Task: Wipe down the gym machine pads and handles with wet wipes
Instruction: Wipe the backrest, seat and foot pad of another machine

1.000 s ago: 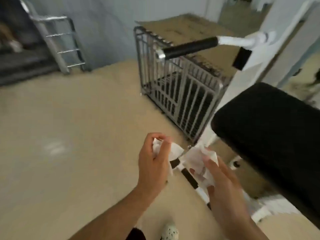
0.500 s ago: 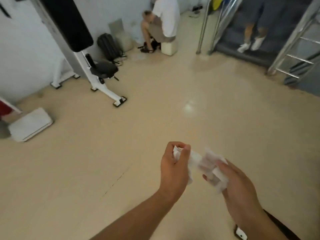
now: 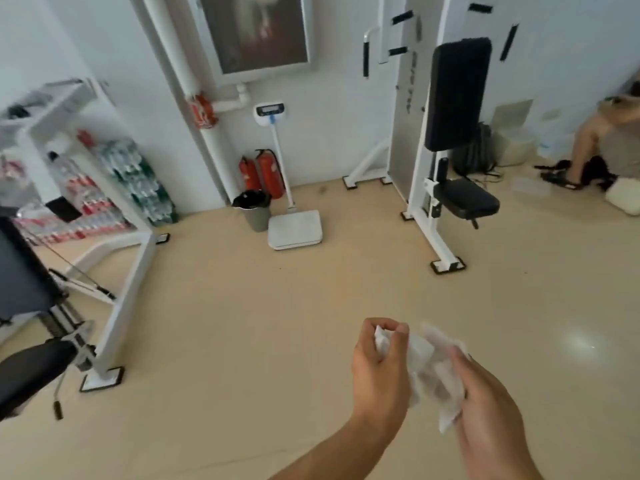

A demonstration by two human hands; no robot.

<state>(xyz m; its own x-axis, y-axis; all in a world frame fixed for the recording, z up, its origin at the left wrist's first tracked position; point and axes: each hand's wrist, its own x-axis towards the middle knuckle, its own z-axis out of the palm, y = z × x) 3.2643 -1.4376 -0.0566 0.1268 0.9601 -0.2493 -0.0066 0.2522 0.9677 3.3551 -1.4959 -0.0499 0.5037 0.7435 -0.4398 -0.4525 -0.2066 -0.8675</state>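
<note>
White wet wipe [image 3: 427, 372] between curled hands

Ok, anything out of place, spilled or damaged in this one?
Nothing stands out. Both hands, left hand and right hand, grip the crumpled wipe over bare floor; the trash bin and scale stand upright by the wall.

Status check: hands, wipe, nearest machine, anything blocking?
Both hands, left and right, grip the wet wipe. Padded machine across bare floor. Nothing blocking.

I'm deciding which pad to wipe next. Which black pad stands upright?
The tall back pad on the white machine by the far wall stands upright. The seat pad below it and the pad at far left lie roughly flat.
</note>
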